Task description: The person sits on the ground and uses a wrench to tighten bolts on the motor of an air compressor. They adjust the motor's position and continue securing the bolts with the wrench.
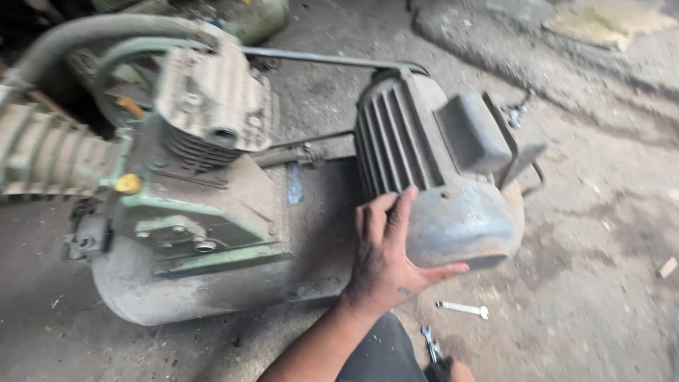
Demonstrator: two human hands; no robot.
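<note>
The left hand (387, 258) lies spread on the electric motor (438, 177) — fingers over its end-cover rim. At the frame's bottom edge, below the motor, the right hand (453, 369) grips a wrench (430, 345); another spanner (463, 308) lies between them on open concrete floor (601, 283).

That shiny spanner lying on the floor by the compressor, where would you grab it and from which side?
Probably by the middle of its slim shaft, coming straight down from above. The spanner lies flat on the concrete floor, apart from the motor, with bare ground all round it. Its two ends are wider heads, so the narrow shaft between them looks easiest to pinch. The left hand rests on the motor.
</note>
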